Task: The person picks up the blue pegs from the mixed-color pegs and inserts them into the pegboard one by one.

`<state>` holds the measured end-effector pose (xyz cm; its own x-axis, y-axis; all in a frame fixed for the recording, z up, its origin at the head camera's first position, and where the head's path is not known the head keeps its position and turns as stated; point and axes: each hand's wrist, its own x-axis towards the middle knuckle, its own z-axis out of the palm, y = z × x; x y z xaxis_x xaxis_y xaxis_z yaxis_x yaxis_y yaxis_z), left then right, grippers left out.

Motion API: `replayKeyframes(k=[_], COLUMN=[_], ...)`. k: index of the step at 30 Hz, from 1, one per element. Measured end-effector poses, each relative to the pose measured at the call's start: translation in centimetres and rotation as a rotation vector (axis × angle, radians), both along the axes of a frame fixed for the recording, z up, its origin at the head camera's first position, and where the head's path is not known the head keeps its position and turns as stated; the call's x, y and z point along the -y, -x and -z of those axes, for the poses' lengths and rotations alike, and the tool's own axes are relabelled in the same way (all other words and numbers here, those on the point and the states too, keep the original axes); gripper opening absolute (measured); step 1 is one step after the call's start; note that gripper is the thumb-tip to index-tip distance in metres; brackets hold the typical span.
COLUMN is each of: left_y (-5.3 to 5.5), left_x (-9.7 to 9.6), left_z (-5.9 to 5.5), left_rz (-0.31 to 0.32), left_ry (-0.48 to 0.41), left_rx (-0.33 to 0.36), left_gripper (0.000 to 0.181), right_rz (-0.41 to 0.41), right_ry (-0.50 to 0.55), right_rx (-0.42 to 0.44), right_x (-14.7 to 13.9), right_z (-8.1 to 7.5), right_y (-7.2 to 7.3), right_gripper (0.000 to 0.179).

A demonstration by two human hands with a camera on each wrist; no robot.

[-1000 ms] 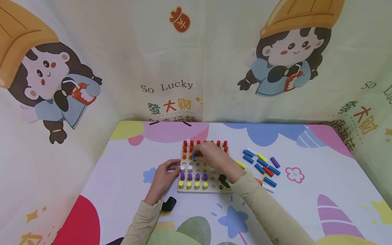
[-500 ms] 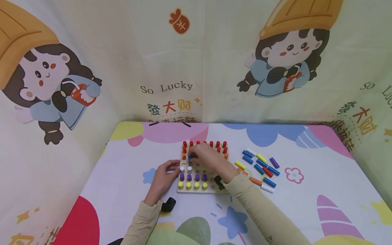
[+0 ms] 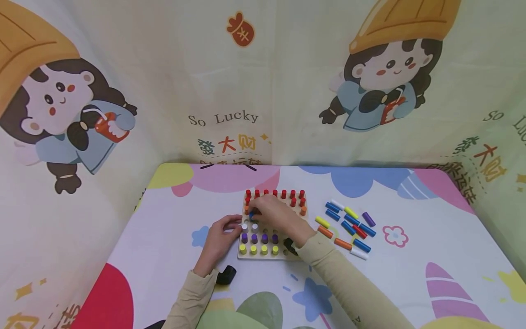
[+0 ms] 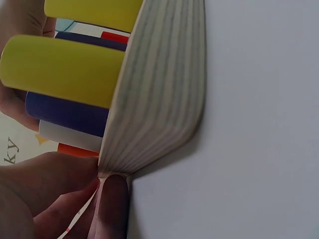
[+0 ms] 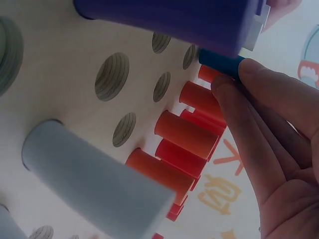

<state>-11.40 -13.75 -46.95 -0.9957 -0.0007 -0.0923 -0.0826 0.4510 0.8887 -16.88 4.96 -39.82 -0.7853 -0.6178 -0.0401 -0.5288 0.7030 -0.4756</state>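
Note:
A wooden pegboard lies on the table, holding rows of red, orange, white, purple and yellow pegs. My right hand is over its left part. Thumb and fingertips pinch a blue peg, whose lower end meets the board beside the row of orange pegs. Open holes show around a white peg and a purple peg. At the board's left edge, my left hand grips it, thumb at the top edge and a finger against the layered side.
Right of the board, several loose pegs lie scattered: blue pegs, orange pegs, a purple peg, a red peg, plus yellow and white ones. A patterned cloth hangs behind the table.
My right hand has moved left along the board with the blue peg, from beside the second orange peg to near the left edge. The left hand stays in place.

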Motion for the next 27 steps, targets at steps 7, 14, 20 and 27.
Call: replayKeyframes(k=[7,14,20,27], left_y=[-0.01,0.01,-0.08,-0.11], left_x=[0.09,0.09,0.07,0.00], left_z=[0.03,0.01,-0.03,0.01], left_rz=[0.000,-0.002,-0.006,0.000], left_ry=[0.000,0.002,-0.006,-0.002], left_rx=[0.004,0.011,0.010,0.008], left_gripper=[0.031,0.032,0.033,0.032], right_rz=[-0.016,-0.028,-0.039,-0.036], right_ry=[0.034,0.041,0.044,0.050], right_rx=[0.017,0.052,0.044,0.038], right_x=[0.49,0.88,0.93,0.92], right_z=[0.20,0.31,0.36,0.48], right_y=[0.23,0.38,0.25,0.23], right_gripper=[0.018,0.013,0.013,0.013])
